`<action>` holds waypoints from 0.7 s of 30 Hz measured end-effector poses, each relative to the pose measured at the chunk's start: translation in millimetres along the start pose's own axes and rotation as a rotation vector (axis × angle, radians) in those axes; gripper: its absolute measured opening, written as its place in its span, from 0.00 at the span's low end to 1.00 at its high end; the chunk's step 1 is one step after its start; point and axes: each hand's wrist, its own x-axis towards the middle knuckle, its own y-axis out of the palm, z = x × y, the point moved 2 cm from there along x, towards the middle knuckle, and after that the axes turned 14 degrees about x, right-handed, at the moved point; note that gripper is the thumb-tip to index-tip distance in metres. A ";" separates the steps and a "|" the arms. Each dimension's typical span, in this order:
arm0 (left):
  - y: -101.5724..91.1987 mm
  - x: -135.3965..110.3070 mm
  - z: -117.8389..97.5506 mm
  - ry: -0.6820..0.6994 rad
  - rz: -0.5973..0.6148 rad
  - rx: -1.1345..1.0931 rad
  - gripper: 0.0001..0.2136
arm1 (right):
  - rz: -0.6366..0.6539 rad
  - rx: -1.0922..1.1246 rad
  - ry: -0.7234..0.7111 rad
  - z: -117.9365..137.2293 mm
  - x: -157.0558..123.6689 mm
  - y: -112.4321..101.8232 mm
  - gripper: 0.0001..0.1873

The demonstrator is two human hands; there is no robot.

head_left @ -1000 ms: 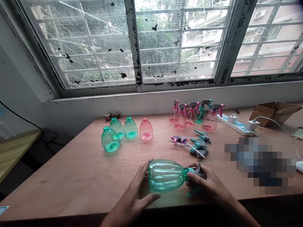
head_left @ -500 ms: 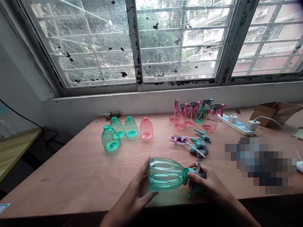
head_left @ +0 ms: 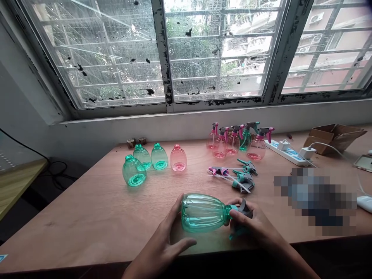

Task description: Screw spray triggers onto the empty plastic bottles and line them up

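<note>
A clear green spray bottle [head_left: 203,213] lies sideways above the front of the table, its base to the left. My right hand [head_left: 257,223] grips its grey and teal spray head [head_left: 245,209] at the neck. Around the base curves my left hand [head_left: 165,232], its fingers partly hidden behind the bottle and its thumb held off below. Beyond them lie several loose trigger sprayers [head_left: 244,182] with white tubes. To the left stand green bottles [head_left: 134,170] without heads and one pink bottle [head_left: 178,158].
Several spray bottles with heads [head_left: 257,149] stand near the wall. A white power strip [head_left: 287,152] with plugged-in chargers and a cardboard box [head_left: 334,137] are at the right. A blurred patch [head_left: 316,201] covers part of the table. The table's front edge [head_left: 72,269] runs below my hands.
My left thumb has moved slightly away from the bottle. The ribs and reflections on the bottle look a little different, as if it turned slightly. My right hand keeps its grip on the head.
</note>
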 end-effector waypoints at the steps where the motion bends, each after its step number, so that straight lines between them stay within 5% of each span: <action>1: 0.0 0.0 0.0 -0.013 0.010 -0.024 0.42 | -0.001 -0.007 0.000 0.3 -0.2 -0.1 0.22; 21: -5.3 2.1 -7.7 -0.020 -0.019 -0.102 0.33 | 0.053 -0.131 0.008 1.1 0.1 -0.5 0.20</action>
